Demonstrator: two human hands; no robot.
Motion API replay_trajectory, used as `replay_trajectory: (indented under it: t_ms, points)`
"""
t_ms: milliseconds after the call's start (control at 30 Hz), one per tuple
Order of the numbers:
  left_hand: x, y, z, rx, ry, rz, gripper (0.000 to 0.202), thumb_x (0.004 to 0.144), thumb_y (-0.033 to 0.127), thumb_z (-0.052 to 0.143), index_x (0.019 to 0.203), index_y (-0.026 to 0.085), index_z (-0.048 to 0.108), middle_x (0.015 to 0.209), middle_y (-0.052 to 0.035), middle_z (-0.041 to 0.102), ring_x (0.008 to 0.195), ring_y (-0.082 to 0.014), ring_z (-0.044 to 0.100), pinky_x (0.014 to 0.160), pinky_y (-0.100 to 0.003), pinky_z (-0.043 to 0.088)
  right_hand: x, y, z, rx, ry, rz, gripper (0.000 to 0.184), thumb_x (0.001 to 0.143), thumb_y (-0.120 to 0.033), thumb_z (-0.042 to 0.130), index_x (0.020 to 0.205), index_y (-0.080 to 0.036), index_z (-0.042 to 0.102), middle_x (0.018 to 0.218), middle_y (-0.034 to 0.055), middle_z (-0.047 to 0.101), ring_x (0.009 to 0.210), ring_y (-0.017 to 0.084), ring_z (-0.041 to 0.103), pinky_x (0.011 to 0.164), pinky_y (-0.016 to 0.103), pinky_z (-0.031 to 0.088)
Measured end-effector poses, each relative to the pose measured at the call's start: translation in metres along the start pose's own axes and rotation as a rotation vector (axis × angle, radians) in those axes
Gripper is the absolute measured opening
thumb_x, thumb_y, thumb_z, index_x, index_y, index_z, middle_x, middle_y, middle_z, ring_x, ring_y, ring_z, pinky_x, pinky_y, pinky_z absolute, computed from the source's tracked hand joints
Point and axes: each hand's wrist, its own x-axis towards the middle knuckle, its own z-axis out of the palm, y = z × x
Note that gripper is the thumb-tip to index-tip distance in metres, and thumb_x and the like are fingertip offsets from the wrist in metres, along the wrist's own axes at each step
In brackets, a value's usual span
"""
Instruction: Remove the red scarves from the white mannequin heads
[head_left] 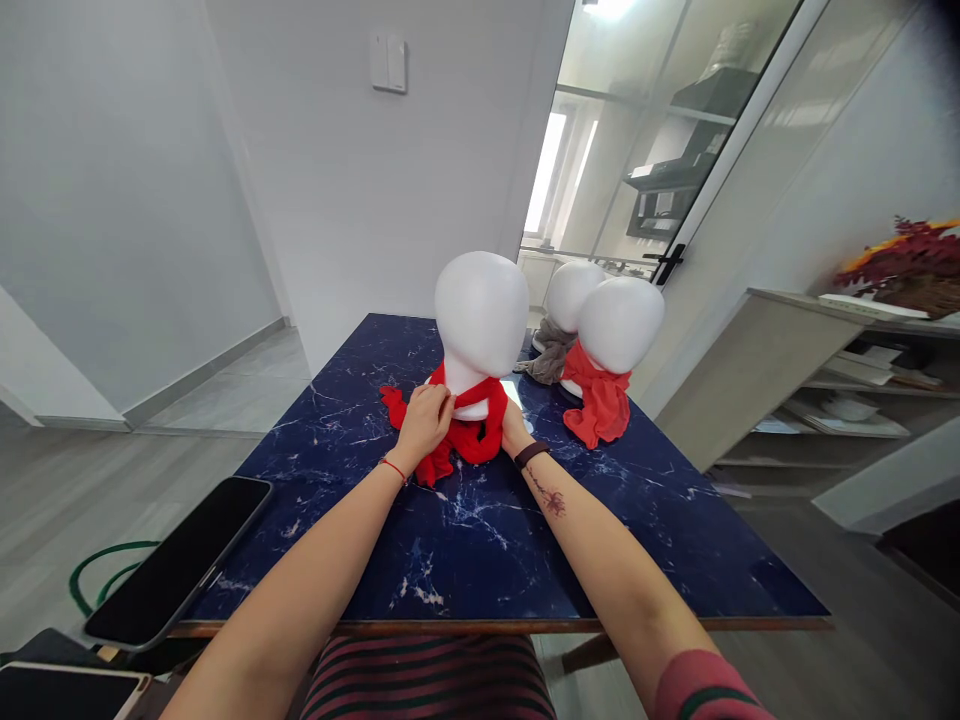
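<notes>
A white mannequin head (481,312) stands upright on the dark blue marbled table, with a bright red scarf (489,430) around its neck. The scarf hangs in a loop at the front, and one end trails out to the left on the table. My left hand (426,425) pinches the scarf at the left front of the neck. At the right side of the neck, my right hand (514,428) touches the scarf's edge; its fingers are hidden behind the cloth and the head's base.
Two more mannequin heads stand at the back right, one with a coral scarf (600,400), the other with a grey scarf (553,350). A black phone (184,560) is at the table's left front edge. Shelves (847,400) stand to the right.
</notes>
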Motion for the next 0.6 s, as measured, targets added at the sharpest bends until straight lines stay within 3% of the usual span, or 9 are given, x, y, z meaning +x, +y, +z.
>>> replay_trajectory:
  t_ms: [133,233,333,467,600]
  points:
    - [0.000,-0.016,-0.006,0.131,0.045,-0.140,0.041,0.092,0.034,0.033,0.058,0.021,0.053,0.056,-0.0021,0.051,0.064,-0.0176,0.050,0.087,-0.038,0.035,0.000,0.001,-0.001,0.006,-0.026,0.023,0.009,0.071,-0.022,0.065,0.079,-0.022,0.062,0.075,-0.0041,0.070,0.069,0.013,0.065,0.072,0.026,0.057]
    - [0.000,-0.028,-0.007,0.195,0.108,-0.279,0.042,0.089,0.032,0.035,0.053,0.021,0.055,0.054,-0.0038,0.056,0.064,-0.0186,0.052,0.086,-0.039,0.034,0.001,0.002,-0.001,0.015,-0.034,0.044,0.010,0.070,-0.020,0.066,0.079,-0.021,0.063,0.076,-0.0035,0.071,0.071,0.013,0.065,0.074,0.026,0.057]
    - [0.001,-0.033,-0.005,0.234,0.078,-0.357,0.042,0.087,0.030,0.036,0.052,0.020,0.057,0.055,-0.0059,0.059,0.063,-0.0196,0.055,0.083,-0.039,0.035,0.003,0.003,-0.002,0.027,-0.031,0.070,0.013,0.069,-0.018,0.066,0.081,-0.021,0.063,0.078,-0.0023,0.071,0.073,0.013,0.066,0.074,0.026,0.057]
    - [0.000,-0.034,-0.001,0.123,0.004,-0.458,0.032,0.085,0.028,0.037,0.067,0.020,0.063,0.064,-0.0060,0.065,0.064,-0.0198,0.058,0.070,-0.032,0.039,0.005,0.002,-0.003,0.052,-0.013,0.101,0.009,0.071,-0.020,0.064,0.081,-0.020,0.063,0.077,-0.0003,0.071,0.074,0.015,0.067,0.072,0.028,0.058]
    - [0.000,-0.038,0.004,-0.172,-0.023,-0.520,0.029,0.079,0.020,0.039,0.089,0.020,0.066,0.082,-0.0054,0.069,0.077,-0.0205,0.061,0.070,-0.029,0.042,0.005,-0.001,-0.002,0.075,-0.014,0.135,0.011,0.073,-0.020,0.062,0.083,-0.019,0.063,0.080,0.0020,0.071,0.076,0.017,0.068,0.074,0.030,0.058]
